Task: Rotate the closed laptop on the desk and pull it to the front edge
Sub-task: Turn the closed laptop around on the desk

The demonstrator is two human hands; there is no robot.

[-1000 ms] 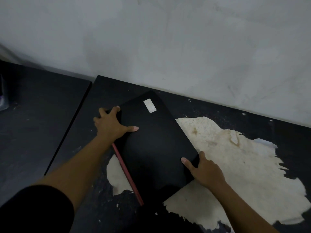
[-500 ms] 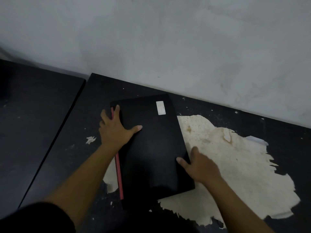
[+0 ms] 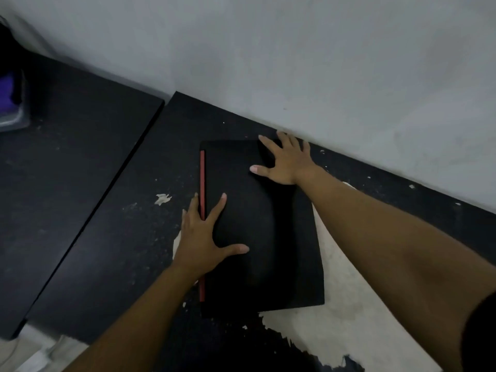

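My right hand (image 3: 285, 162) lies flat and spread on the far right corner of the laptop (image 3: 261, 226), fingers (image 3: 288, 142) fanned toward the wall (image 3: 322, 63), thumb pointing left across the lid. It grips nothing; the palm simply presses down. My left hand (image 3: 208, 237) is just as open, set on the left side of the lid near the middle of its length, with the outer fingers draped over the red strip (image 3: 202, 224) along the left edge and the thumb stretched right onto the black top. Neither hand curls under an edge that I can see.

I judge this placement suits turning by friction: one palm at a far corner, the other on the opposite long side, so pushing in opposite directions swings the flat slab without lifting it.

The laptop sits closed on the desk (image 3: 120, 251), long side running near to far, its far end close to the wall and its near end overlapping the pale worn patch (image 3: 335, 331) of the desk top. Its near end does not look to have reached the front of the desk, so I reckon the pull toward me is yet to be done. A second dark surface (image 3: 67, 157) adjoins on the left.
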